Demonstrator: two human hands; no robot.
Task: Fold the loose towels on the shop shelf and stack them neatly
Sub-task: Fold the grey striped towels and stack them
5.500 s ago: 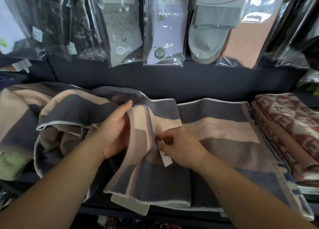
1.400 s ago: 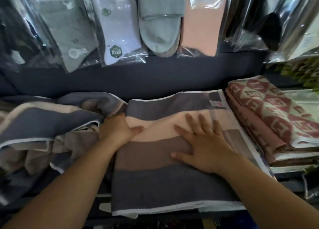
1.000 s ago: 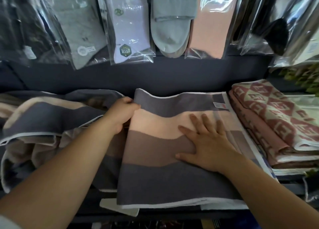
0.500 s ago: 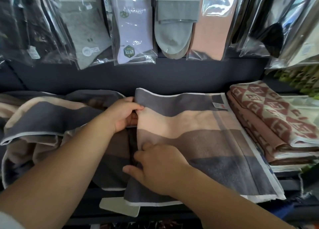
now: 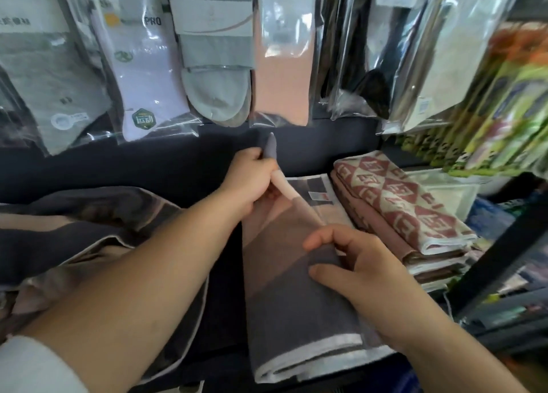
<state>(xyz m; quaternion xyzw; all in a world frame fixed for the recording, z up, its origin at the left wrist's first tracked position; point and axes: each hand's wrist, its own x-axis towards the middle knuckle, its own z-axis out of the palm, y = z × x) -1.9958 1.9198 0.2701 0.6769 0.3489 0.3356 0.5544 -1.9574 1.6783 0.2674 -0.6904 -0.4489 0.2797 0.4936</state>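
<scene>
On the shop shelf (image 5: 166,167), seen from the head camera, the striped towel (image 5: 290,297) lies lengthwise between your arms, half turned over, its white-hemmed near end at the front edge.

Your left hand (image 5: 252,179) is closed in a fist round the far part of the lifted fold, held high, with a grey corner poking up above the knuckles. Your right hand (image 5: 353,262) pinches the same fold nearer to you, thumb on the cloth and fingers curled over its edge, much lower than the left.

That uneven height is probably the main risk. If you lay the fold down as it stands, the far end is likely to land askew and the hems will not meet.

The raised corner sits close under the hanging sock packets (image 5: 142,75). Lift further and it may brush them and set them swinging.

To your right the patterned towel stack (image 5: 400,208) lies just beside the striped one. A fold swung too wide could drape over its edge or push it out of line.

The layer beneath, with its small label (image 5: 318,196), may drag along and wrinkle if you pull sideways.

To your left the loose towels (image 5: 74,223) are heaped against your forearm. Your sleeve could catch them and pull them toward the front.
</scene>
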